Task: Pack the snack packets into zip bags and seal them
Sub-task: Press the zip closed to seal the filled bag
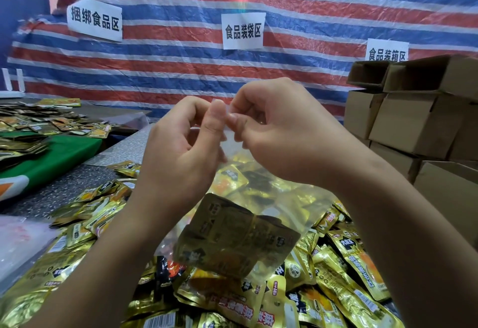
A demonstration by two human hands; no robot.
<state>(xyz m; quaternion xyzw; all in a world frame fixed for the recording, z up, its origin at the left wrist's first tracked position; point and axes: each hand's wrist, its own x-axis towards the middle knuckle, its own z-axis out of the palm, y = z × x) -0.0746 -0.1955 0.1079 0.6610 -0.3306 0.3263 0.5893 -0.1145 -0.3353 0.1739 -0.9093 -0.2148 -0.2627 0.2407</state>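
A clear zip bag [279, 213] hangs in the air at the centre, held up by its top edge. My left hand [178, 146] and my right hand [279, 131] both pinch that top strip between thumb and fingers, close together. Inside the bag lies a bundle of gold snack packets [232, 234], tilted. Under the bag a heap of loose gold snack packets [344, 270] covers the speckled table [59, 190].
Stacked cardboard boxes [413, 118] stand at the right. More packets lie on a green cloth [62, 154] at the left. A pile of clear bags [20, 239] sits at the lower left. A striped tarp with paper signs [243, 31] hangs behind.
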